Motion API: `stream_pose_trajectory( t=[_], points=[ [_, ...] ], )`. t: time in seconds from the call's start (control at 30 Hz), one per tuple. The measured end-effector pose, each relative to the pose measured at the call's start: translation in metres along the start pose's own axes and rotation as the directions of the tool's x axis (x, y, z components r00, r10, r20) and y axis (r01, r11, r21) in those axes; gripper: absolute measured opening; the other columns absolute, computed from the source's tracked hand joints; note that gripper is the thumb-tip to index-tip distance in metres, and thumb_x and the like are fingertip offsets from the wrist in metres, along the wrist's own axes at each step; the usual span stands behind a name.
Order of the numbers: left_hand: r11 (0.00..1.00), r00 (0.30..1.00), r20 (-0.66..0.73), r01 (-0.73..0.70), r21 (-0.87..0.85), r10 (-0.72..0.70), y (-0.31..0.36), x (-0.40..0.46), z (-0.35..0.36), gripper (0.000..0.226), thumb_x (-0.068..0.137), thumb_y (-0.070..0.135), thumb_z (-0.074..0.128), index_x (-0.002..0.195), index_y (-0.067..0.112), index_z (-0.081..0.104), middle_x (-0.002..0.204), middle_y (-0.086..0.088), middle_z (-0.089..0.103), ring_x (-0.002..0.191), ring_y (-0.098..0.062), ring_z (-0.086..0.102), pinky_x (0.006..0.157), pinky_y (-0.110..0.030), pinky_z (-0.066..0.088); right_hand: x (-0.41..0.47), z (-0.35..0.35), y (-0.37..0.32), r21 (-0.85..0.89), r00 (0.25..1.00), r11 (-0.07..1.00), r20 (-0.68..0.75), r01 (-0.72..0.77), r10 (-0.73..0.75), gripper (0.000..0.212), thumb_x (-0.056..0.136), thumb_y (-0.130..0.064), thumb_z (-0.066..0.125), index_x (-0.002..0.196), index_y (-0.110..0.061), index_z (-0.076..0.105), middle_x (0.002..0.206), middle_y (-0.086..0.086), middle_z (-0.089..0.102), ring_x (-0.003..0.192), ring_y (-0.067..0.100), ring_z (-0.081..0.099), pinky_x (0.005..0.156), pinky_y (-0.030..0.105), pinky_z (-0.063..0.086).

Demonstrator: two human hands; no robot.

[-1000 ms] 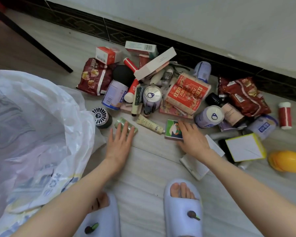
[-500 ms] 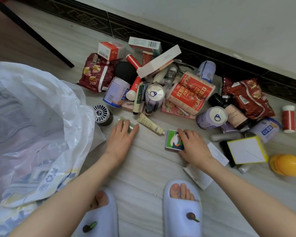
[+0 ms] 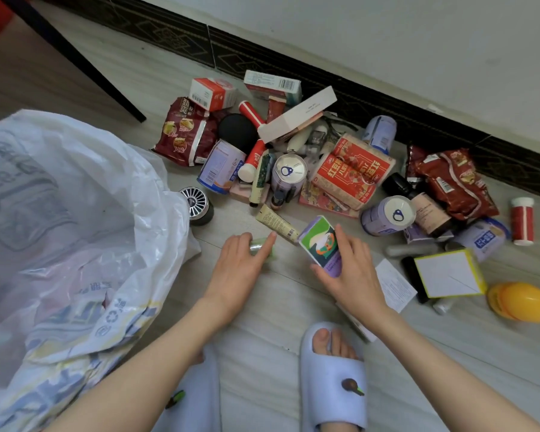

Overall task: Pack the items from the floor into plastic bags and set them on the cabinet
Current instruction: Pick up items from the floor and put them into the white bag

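a: progress? where are the items?
b: early. most of the pile (image 3: 309, 163) is left on the floor (image 3: 262, 307) by the wall. bag (image 3: 75, 229) lies open at left; contents can't be told.
a: fingers?
b: a small box (image 3: 320, 243) is gripped by the right hand (image 3: 353, 275), lifted. a green packet (image 3: 262, 249) is pinched by the left hand (image 3: 240, 269). no cabinet is seen.

Both forearms bare, no sleeves visible. Feet in pale lavender open-toe slide slippers: right slipper (image 3: 332, 378) and left slipper (image 3: 197, 397), each carrying a small dark charm with green stem.
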State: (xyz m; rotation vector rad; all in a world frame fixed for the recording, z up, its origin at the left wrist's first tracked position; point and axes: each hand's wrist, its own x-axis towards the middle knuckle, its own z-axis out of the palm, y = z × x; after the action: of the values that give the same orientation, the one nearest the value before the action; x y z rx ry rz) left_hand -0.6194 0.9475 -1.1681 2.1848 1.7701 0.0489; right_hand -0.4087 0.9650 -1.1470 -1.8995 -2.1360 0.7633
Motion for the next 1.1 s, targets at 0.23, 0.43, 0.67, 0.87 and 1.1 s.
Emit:
stream_pose_trajectory(
  t=[0.23,0.43,0.67,0.87,1.1],
  points=[
    [0.924,0.948,-0.252,0.088,-0.373,-0.192,0.015,-0.043,-0.104,0.037,0.089,0.036,0.055,0.123,0.027,0.047,0.107,-0.001,0.053,0.102,-0.025,0.053,0.082,-0.029,0.045,0.010,-0.054,-0.101,0.330,0.985,0.937,-0.161,0.112,-0.061,0.073,0.071,-0.060,0.050,0.129,-0.016,0.042,0.118,0.001,0.051,0.108,0.014,0.045,0.084,0.012,0.026],
    [0.943,0.817,-0.471,0.275,-0.187,-0.331,-0.073,-0.106,-0.150,0.067,0.079,0.008,0.066,0.139,0.010,0.035,0.104,-0.024,0.050,0.087,-0.039,0.055,0.066,-0.042,0.051,0.022,-0.095,-0.205,-0.037,0.812,0.813,-0.026,0.582,-0.583,0.066,0.078,-0.044,0.063,0.131,-0.010,0.042,0.124,0.008,0.053,0.109,0.020,0.046,0.094,0.027,0.037],
    [0.708,0.723,-0.044,0.660,-0.250,-0.690,-0.176,-0.134,-0.118,0.048,0.084,0.018,0.059,0.129,0.009,0.043,0.118,-0.020,0.045,0.106,-0.042,0.050,0.086,-0.044,0.042,0.027,-0.012,-0.311,-0.143,0.656,0.642,0.241,0.753,-0.716,0.057,0.081,-0.040,0.057,0.125,-0.007,0.044,0.109,0.017,0.054,0.100,0.033,0.047,0.084,0.041,0.040],
    [0.754,0.753,-0.048,0.657,-0.020,-0.657,-0.216,-0.106,-0.065,0.036,0.077,0.020,0.068,0.107,0.004,0.058,0.101,-0.021,0.058,0.096,-0.040,0.055,0.075,-0.045,0.046,0.043,0.096,-0.307,-0.188,0.877,0.898,0.365,0.398,-0.312,0.054,0.089,-0.043,0.049,0.125,-0.005,0.037,0.122,0.020,0.047,0.114,0.032,0.042,0.089,0.037,0.036],
    [0.734,0.735,-0.013,0.678,0.028,-0.678,-0.220,-0.101,-0.024,0.041,0.084,0.027,0.062,0.119,0.008,0.052,0.115,-0.018,0.055,0.107,-0.036,0.047,0.084,-0.042,0.041,0.048,0.158,-0.271,-0.284,0.856,0.894,0.485,0.347,-0.178,0.048,0.089,-0.039,0.051,0.123,-0.007,0.039,0.125,0.016,0.044,0.116,0.034,0.040,0.093,0.043,0.039]
  ],
)
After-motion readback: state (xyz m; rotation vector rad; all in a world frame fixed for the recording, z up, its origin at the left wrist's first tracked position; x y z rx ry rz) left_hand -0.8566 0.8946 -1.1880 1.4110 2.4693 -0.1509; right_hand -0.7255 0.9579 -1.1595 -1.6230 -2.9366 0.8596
